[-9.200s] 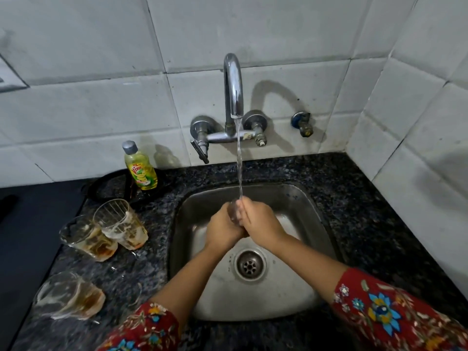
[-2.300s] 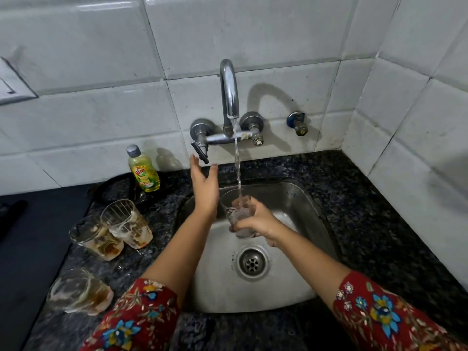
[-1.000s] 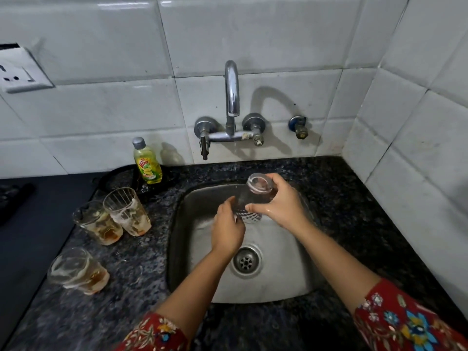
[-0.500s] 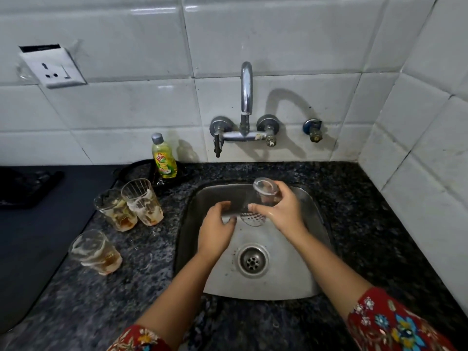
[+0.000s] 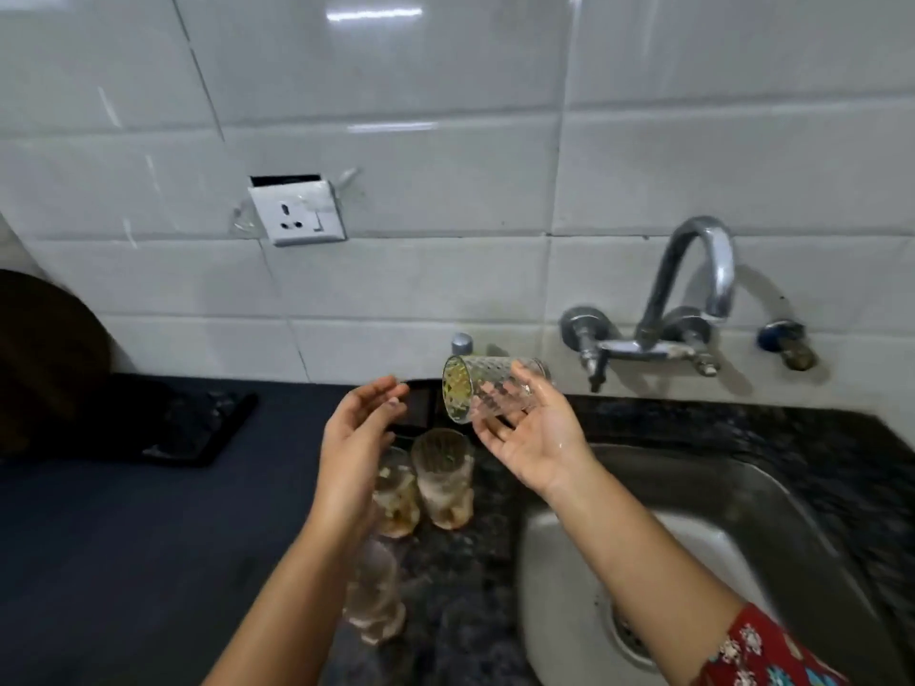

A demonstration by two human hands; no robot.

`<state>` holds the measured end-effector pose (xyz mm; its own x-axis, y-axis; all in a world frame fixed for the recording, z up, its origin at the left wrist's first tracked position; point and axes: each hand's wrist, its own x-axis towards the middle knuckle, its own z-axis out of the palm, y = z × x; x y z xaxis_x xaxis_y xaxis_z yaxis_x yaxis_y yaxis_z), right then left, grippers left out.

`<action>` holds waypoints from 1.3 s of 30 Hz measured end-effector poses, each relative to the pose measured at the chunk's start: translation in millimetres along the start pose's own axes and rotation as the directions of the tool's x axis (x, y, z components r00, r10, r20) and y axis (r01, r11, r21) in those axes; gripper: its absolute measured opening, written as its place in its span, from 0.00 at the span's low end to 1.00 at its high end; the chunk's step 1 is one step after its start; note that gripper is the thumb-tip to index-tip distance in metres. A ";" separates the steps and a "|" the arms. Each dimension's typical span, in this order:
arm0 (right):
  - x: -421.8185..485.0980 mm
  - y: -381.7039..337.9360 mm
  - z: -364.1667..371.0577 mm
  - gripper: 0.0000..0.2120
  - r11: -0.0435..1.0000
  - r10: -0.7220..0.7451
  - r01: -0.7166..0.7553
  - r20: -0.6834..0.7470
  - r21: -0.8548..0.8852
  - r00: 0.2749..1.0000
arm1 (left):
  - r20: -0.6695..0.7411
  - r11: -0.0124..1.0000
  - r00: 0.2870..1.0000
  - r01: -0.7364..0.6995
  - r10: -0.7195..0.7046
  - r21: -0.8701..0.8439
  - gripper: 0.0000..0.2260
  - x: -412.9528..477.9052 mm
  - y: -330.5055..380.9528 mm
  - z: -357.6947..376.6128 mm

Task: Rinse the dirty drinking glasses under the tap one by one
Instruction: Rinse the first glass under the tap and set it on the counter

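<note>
My right hand [image 5: 532, 438] holds a clear patterned glass [image 5: 490, 388] on its side, mouth to the left, above the counter left of the sink [image 5: 792, 547]. A short way left of the glass mouth, my left hand [image 5: 356, 428] is open, palm toward it, touching nothing. Below the hands stand three dirty glasses with brownish dregs: one [image 5: 443, 480] upright, another [image 5: 396, 492] partly behind my left wrist, a third [image 5: 374, 596] nearer me beside my forearm. The tap [image 5: 693, 289] on the wall is not running.
A dish soap bottle's grey cap [image 5: 461, 343] shows behind the held glass. A wall socket [image 5: 297, 212] sits on the white tiles. A dark mat [image 5: 163, 418] lies on the black counter at left. The sink drain [image 5: 631, 636] is at lower right.
The water stopped after my left hand went to the tap handle. The glass was tipped over the sink, then carried left over the counter. My view has swung left.
</note>
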<state>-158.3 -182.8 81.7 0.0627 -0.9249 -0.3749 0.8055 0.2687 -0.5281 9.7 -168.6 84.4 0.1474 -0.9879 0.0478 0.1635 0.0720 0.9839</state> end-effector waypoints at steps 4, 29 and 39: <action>38.3 55.5 76.2 0.06 0.996 -0.005 0.007 0.014 -0.093 1.000 | -0.042 0.999 0.999 0.008 -0.006 0.048 0.10 43.8 14.9 -90.6; 326.8 340.7 276.6 0.29 0.407 -0.206 0.444 0.393 -0.798 0.896 | -0.458 0.983 0.882 0.164 -0.111 0.078 0.09 178.0 -62.0 -390.9; 355.6 361.5 273.3 0.32 0.144 -0.199 0.478 0.448 -0.867 0.872 | -0.464 0.985 0.881 0.153 -0.098 0.083 0.08 193.6 -78.1 -394.3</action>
<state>316.2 -488.1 -34.3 0.1580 -0.9802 0.1192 -0.3651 -0.1702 -0.9153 410.1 -311.4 -51.1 0.5660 -0.8135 -0.1338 0.1029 -0.0913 0.9905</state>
